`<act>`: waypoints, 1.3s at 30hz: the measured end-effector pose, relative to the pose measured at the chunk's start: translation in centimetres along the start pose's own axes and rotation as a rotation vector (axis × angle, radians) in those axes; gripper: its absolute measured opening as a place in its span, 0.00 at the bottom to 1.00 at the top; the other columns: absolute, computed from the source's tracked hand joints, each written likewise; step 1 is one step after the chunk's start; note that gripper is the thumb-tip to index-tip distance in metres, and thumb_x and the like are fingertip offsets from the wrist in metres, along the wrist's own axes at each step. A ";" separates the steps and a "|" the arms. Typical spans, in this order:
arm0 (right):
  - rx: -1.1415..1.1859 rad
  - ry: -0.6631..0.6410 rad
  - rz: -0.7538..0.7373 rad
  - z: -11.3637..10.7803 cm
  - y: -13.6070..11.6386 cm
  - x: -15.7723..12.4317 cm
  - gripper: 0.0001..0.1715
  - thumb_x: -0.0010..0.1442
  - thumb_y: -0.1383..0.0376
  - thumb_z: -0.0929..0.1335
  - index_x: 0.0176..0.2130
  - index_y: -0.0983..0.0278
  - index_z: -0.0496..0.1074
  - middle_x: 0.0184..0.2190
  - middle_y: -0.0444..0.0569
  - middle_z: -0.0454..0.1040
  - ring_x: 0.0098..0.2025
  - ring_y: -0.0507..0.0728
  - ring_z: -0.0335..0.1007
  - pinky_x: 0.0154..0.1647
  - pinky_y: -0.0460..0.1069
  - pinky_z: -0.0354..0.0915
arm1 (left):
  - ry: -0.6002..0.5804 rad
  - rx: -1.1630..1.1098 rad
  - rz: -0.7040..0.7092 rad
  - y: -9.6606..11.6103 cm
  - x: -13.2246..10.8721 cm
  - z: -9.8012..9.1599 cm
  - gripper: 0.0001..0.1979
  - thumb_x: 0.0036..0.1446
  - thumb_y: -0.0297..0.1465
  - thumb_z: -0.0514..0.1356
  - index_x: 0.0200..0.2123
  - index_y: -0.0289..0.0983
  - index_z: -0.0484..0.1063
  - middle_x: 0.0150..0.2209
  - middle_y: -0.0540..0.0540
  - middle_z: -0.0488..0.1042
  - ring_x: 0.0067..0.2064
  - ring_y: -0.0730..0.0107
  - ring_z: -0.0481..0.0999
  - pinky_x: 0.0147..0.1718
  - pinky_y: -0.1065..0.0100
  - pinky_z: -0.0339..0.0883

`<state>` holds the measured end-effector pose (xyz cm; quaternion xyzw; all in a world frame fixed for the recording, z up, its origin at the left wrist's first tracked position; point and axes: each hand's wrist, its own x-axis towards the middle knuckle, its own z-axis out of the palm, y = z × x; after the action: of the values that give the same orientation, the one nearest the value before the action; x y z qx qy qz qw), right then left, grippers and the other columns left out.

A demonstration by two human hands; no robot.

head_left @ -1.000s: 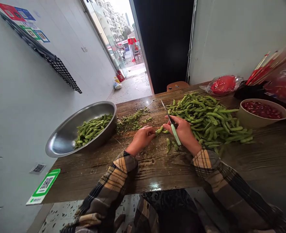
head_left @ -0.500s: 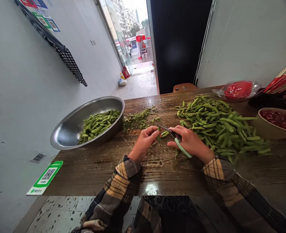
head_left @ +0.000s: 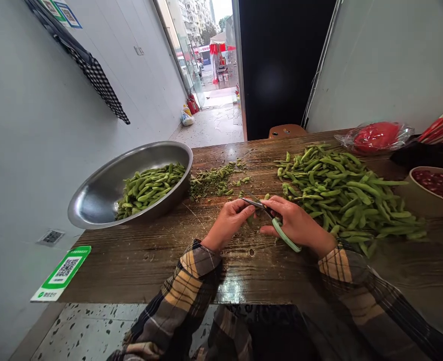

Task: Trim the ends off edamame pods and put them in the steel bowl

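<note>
Between the fingertips of my left hand [head_left: 229, 222] is a green edamame pod [head_left: 250, 220], partly covered by the fingers. My right hand [head_left: 294, 220] is closed around scissors [head_left: 281, 233] with pale green handles. Their blades point left and reach over the pod and my left fingertips. To the right lies a big heap of edamame pods [head_left: 341, 190] on the wooden table [head_left: 161, 260]. On the left, a steel basin [head_left: 97, 188] holds a pile of pods [head_left: 149, 188]. Small green trimmings [head_left: 213, 181] are scattered between basin and heap.
A bowl of dark red pieces [head_left: 417, 193] stands at the right edge, near a red bundle in clear plastic [head_left: 377, 136]. A green QR code card [head_left: 61, 273] lies at the table's left corner. Beyond the table are a brown stool [head_left: 287, 131] and a doorway.
The scissors' blades now lie across the left fingertips and the pod, which hangs lower in the fingers. The whole view has shifted slightly.
</note>
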<state>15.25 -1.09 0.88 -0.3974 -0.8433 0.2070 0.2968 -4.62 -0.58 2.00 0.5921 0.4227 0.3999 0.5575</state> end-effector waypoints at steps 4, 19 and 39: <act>0.029 0.026 -0.011 0.3 0.2 -0.1 0.28 0.54 0.55 0.72 0.52 0.61 0.69 0.40 0.51 0.72 0.39 0.59 0.71 0.41 0.53 0.68 | -0.015 -0.049 -0.018 0.0 -0.1 0.0 0.15 0.53 0.42 0.63 0.32 0.34 0.75 0.24 0.50 0.69 0.24 0.78 0.59 0.24 0.73 0.52; -0.104 -0.008 0.011 0.0 0.4 -0.2 0.24 0.59 0.54 0.69 0.53 0.59 0.69 0.42 0.52 0.75 0.41 0.60 0.74 0.41 0.53 0.69 | 0.016 0.101 0.015 0.7 0.1 -1.0 0.12 0.53 0.38 0.62 0.27 0.34 0.72 0.23 0.51 0.67 0.24 0.78 0.61 0.22 0.74 0.54; -0.003 0.132 0.085 0.1 0.7 0.0 0.34 0.53 0.50 0.72 0.53 0.64 0.68 0.41 0.53 0.73 0.40 0.61 0.73 0.42 0.56 0.69 | 0.201 -0.666 -0.029 0.0 0.3 -1.2 0.10 0.47 0.27 0.68 0.32 0.33 0.70 0.32 0.48 0.77 0.33 0.75 0.78 0.36 0.74 0.72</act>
<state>15.52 -0.69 0.40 -0.4462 -0.8045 0.1916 0.3419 -5.64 0.09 2.07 0.3293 0.3304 0.5643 0.6812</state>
